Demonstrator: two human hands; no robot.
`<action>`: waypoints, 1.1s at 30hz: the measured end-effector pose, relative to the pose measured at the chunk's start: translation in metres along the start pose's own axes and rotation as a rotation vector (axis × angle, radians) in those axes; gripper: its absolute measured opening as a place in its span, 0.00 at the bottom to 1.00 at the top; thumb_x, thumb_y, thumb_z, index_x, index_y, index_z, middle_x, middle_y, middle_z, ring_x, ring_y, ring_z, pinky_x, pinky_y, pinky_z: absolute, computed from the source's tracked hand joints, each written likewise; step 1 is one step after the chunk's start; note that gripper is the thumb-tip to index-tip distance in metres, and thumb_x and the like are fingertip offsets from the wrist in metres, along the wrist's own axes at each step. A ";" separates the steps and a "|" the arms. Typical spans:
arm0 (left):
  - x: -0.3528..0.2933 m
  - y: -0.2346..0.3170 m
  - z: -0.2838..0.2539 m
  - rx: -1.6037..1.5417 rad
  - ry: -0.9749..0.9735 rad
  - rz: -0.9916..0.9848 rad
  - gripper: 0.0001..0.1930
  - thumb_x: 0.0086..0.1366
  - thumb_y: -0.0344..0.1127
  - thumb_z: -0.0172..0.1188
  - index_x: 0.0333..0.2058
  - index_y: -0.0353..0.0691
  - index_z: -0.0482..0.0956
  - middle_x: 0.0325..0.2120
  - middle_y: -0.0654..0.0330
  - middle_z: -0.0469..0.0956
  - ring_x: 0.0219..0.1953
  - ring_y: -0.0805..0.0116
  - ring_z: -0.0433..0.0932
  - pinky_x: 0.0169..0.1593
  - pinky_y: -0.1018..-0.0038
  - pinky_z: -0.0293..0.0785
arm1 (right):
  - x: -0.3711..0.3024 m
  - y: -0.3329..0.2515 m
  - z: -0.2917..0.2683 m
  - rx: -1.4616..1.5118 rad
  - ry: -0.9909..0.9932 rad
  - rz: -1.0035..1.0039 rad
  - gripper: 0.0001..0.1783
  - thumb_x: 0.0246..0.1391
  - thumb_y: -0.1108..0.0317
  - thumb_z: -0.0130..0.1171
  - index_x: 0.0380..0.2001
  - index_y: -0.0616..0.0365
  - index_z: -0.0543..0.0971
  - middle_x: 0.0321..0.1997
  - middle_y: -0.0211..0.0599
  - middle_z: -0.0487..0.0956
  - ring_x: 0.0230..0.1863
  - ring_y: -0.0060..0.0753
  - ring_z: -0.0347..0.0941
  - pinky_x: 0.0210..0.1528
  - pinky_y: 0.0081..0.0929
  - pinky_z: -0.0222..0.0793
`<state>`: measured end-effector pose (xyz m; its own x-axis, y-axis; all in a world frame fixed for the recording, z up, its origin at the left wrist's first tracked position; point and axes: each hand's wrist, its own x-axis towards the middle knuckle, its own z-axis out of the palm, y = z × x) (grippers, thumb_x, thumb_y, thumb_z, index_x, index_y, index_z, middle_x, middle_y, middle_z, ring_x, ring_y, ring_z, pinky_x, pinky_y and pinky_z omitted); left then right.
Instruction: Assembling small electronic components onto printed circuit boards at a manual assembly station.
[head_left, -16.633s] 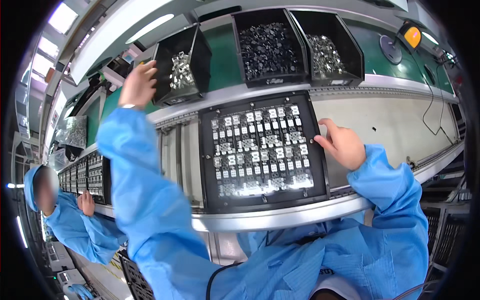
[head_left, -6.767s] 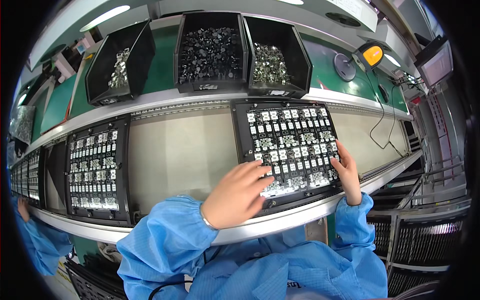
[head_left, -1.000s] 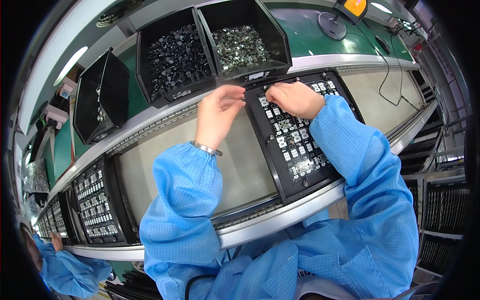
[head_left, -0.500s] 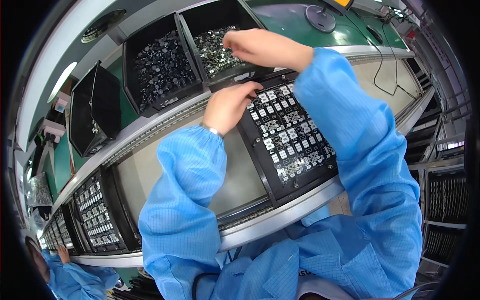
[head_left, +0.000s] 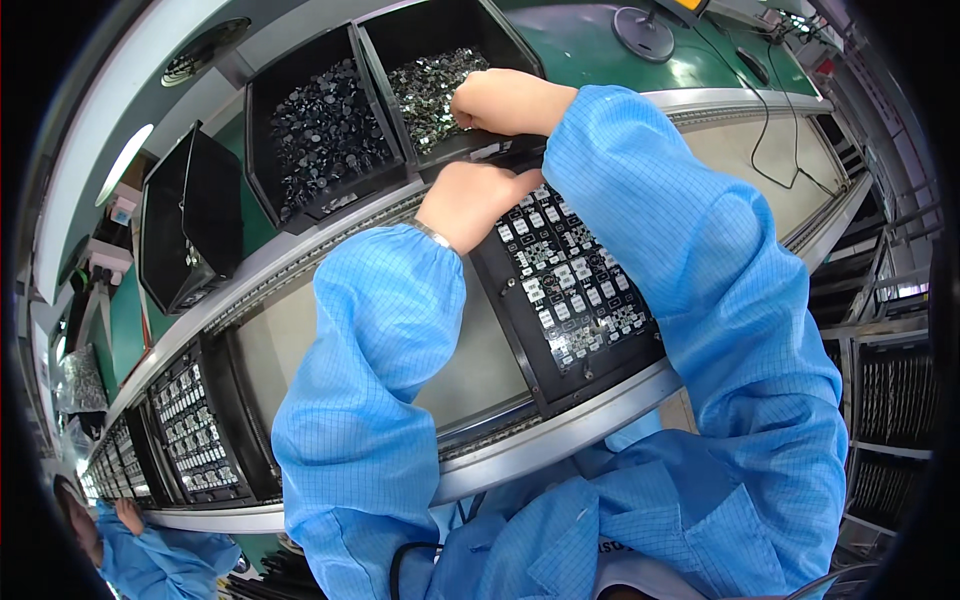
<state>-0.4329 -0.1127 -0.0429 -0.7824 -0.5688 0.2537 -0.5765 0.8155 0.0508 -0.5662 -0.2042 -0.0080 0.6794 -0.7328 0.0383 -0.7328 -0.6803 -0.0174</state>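
My right hand [head_left: 508, 101] is over the near edge of a black bin of small shiny silver parts [head_left: 432, 85]. Its fingers are curled closed; whatever they hold is hidden. Close by, my left hand [head_left: 470, 205] bends over the far left corner of a black carrier frame [head_left: 517, 325]. Its fingers are curled in and partly hidden, so any part in them cannot be made out. In that frame lies a circuit board panel [head_left: 575, 285] with rows of white and silver rectangles. My right sleeve covers the panel's right side.
The frame sits on a conveyor line with a metal rail [head_left: 560, 430]. A second bin of dark round parts [head_left: 330, 140] and a tilted black bin [head_left: 190, 220] stand beyond it. More board carriers [head_left: 195, 430] and another person's hand [head_left: 129, 515] are at lower left.
My right hand has lowered toward the silver parts' near edge, its fingers curling in. My left hand has shifted slightly right along the frame's far edge. The carrier has slid slightly left.
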 end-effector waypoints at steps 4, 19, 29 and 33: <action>-0.001 -0.003 0.008 0.056 0.077 0.106 0.20 0.53 0.28 0.50 0.46 0.51 0.73 0.22 0.58 0.75 0.29 0.59 0.77 0.31 0.67 0.74 | -0.002 0.002 0.004 -0.010 0.109 -0.040 0.06 0.42 0.72 0.55 0.25 0.56 0.80 0.26 0.42 0.79 0.31 0.45 0.76 0.35 0.35 0.72; -0.021 -0.010 -0.050 -0.064 0.803 -0.366 0.09 0.52 0.25 0.52 0.32 0.44 0.74 0.31 0.59 0.73 0.28 0.56 0.75 0.30 0.66 0.73 | -0.123 -0.025 -0.032 0.842 0.284 0.023 0.03 0.49 0.76 0.58 0.29 0.63 0.78 0.29 0.29 0.78 0.33 0.19 0.73 0.37 0.19 0.70; -0.034 -0.086 -0.043 0.018 0.051 -0.554 0.11 0.54 0.31 0.58 0.36 0.36 0.79 0.32 0.48 0.79 0.36 0.52 0.78 0.42 0.66 0.73 | -0.167 -0.063 0.043 0.860 0.038 -0.145 0.08 0.43 0.81 0.57 0.30 0.60 0.77 0.28 0.35 0.76 0.29 0.32 0.73 0.32 0.25 0.70; -0.026 -0.085 -0.043 0.080 0.030 -0.651 0.09 0.52 0.33 0.61 0.34 0.44 0.82 0.31 0.51 0.79 0.36 0.54 0.78 0.41 0.63 0.74 | -0.167 -0.063 0.041 0.877 0.014 -0.102 0.09 0.41 0.79 0.58 0.30 0.61 0.74 0.23 0.33 0.73 0.23 0.30 0.71 0.27 0.25 0.68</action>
<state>-0.3534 -0.1623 -0.0123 -0.2614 -0.9394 0.2219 -0.9467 0.2944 0.1310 -0.6324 -0.0398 -0.0542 0.7351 -0.6715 0.0932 -0.3711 -0.5136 -0.7736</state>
